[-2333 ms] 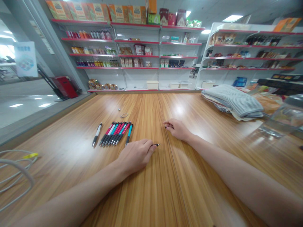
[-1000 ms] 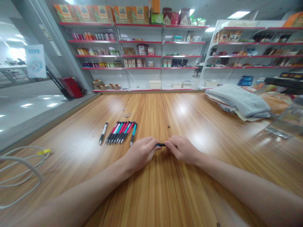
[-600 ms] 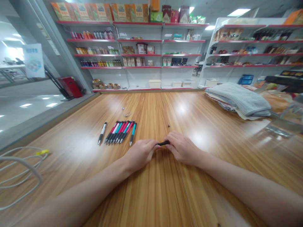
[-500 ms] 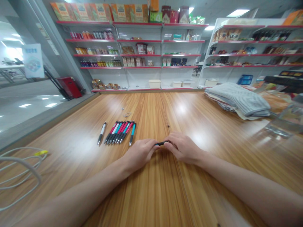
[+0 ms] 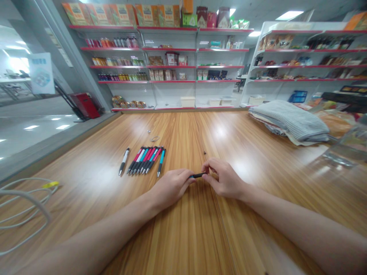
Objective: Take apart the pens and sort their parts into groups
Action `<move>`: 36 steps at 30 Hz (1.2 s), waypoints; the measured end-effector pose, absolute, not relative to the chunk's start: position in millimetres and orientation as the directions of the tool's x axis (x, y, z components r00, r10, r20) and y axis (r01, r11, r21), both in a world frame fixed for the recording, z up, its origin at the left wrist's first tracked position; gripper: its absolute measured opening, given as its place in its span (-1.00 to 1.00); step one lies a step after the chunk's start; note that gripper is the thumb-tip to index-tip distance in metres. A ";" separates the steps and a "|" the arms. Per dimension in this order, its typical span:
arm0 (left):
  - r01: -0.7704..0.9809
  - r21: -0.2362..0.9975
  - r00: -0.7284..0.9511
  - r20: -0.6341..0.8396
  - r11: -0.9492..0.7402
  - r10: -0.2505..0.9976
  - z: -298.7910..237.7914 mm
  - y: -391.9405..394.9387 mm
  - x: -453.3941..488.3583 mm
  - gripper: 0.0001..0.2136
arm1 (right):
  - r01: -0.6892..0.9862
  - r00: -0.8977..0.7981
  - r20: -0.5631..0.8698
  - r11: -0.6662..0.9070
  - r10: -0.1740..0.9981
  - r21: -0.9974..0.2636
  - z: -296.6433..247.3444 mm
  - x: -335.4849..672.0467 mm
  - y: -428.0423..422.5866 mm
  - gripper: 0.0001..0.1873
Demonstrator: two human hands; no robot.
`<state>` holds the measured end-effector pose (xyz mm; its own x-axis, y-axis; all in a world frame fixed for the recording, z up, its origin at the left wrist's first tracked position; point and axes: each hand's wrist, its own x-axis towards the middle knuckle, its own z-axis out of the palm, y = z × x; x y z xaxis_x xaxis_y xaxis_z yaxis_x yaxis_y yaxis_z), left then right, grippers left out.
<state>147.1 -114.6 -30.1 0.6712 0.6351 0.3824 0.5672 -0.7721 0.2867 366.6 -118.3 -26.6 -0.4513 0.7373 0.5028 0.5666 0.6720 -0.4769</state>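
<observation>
Our left hand point(image 5: 169, 186) grasps the blue-and-black pen point(image 5: 198, 175); our right hand point(image 5: 223, 178) pinches its 3-o'clock end; we should align both grips coaxially.

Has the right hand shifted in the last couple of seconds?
Yes. Judged against the folded striped cloth, the right hand has come closer to the wearer; it is now at the end of the black pen part held in the left hand.

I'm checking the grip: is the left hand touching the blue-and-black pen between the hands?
Touching: the head view shows the left hand pinching the blue-and-black pen, its black section protruding.
</observation>
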 end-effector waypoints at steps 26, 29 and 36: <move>0.546 0.278 0.667 0.426 -0.790 0.611 -31.3 -114.1 147.5 -0.84 | 0.497 -0.399 0.528 0.661 0.750 -0.563 -30.1 365.6 -119.7 -0.58; 0.549 0.278 0.671 0.417 -0.788 0.614 -31.2 -114.0 147.3 -0.84 | 0.494 -0.416 0.506 0.655 0.756 -0.572 -30.1 365.3 -120.1 -0.60; 0.531 0.273 0.678 0.431 -0.802 0.595 -31.1 -113.7 147.9 -0.84 | 0.478 -0.397 0.542 0.671 0.741 -0.567 -31.3 364.6 -119.1 -0.60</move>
